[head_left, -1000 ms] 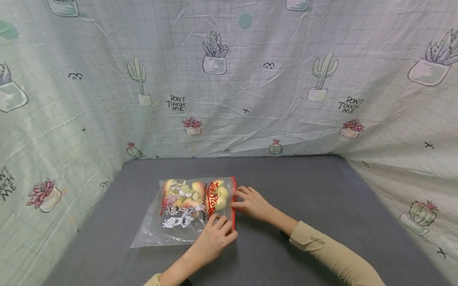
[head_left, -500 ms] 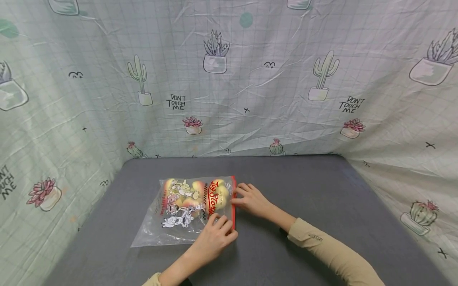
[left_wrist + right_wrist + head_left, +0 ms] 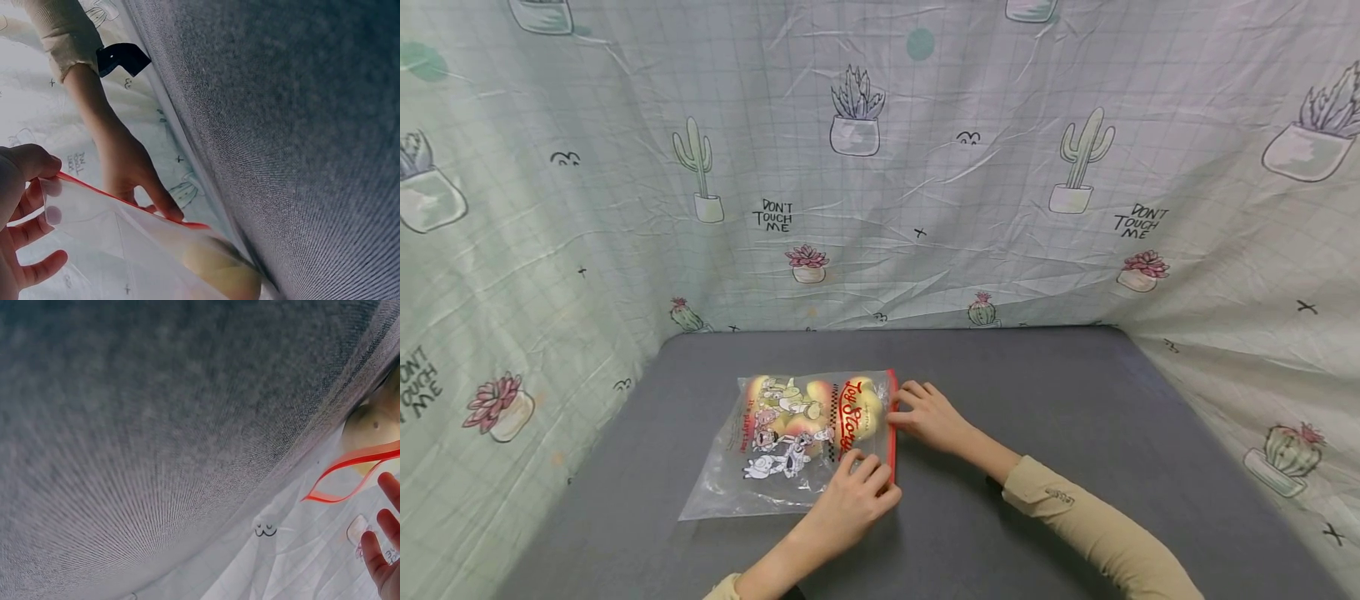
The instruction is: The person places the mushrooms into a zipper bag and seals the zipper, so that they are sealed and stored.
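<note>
A clear plastic zip bag [image 3: 722, 492] lies on the dark grey table, printed with cartoon figures and "Toy Story". Inside it show several round yellow-and-red fruits [image 3: 866, 410]. Its red zip edge [image 3: 892, 454] faces right. My left hand [image 3: 853, 500] pinches the near end of that edge between thumb and fingers; the left wrist view has this corner raised. Toward the far end, my right hand [image 3: 934, 421] pinches the same edge. Two red strips [image 3: 344, 499] stand apart at the far corner in the right wrist view, with a fruit [image 3: 369, 428] behind them.
A pale curtain [image 3: 917, 192] printed with cacti and potted plants hangs behind the table and at both sides. The grey table top [image 3: 1037, 392] extends right of the bag. Beige sleeves [image 3: 1097, 529] cover the forearms.
The right hand has shifted slightly toward the far end of the red edge. The left hand keeps its grip, and the bag lies almost as before.
</note>
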`<state>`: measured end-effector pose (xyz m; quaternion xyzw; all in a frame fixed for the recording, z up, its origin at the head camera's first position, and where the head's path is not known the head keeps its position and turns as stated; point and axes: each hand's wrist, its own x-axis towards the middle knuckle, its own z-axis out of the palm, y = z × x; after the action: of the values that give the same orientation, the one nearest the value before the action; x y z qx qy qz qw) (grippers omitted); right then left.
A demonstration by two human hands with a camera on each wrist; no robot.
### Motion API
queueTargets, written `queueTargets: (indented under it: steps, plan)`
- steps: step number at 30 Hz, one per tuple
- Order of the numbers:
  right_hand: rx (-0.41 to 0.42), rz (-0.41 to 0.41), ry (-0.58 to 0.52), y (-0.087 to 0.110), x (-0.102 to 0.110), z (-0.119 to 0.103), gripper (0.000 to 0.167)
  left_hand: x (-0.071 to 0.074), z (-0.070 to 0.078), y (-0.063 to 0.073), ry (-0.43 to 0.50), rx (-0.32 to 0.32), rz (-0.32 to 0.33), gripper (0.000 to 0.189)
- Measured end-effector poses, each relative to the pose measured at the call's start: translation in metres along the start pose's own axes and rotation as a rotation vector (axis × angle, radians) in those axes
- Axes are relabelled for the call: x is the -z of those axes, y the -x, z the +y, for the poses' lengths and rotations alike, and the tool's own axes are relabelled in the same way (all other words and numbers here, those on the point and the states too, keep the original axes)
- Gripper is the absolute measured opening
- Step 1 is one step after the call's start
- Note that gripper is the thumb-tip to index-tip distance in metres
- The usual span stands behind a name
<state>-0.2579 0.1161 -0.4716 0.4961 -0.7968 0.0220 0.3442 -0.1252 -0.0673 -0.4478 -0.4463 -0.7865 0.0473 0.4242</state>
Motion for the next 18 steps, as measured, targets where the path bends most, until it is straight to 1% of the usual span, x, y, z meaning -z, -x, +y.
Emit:
queueTargets:
  steps: [5, 13, 18]
  plan:
    - [-0.014, -0.017, 0.002, -0.0017, 0.0002, 0.0022, 0.012, -0.0002, -0.0003, -0.0002, 0.001, 0.001, 0.01, 0.019]
    - [0.001, 0.014, 0.029, -0.0052, -0.0017, 0.0073, 0.013, 0.0017, -0.0013, -0.0017, 0.0, 0.001, 0.005, 0.021]
    - [0.006, 0.005, 0.056, -0.0059, -0.0043, 0.0086, 0.013, 0.0029, -0.001, -0.0014, 0.001, -0.001, -0.002, 0.027]
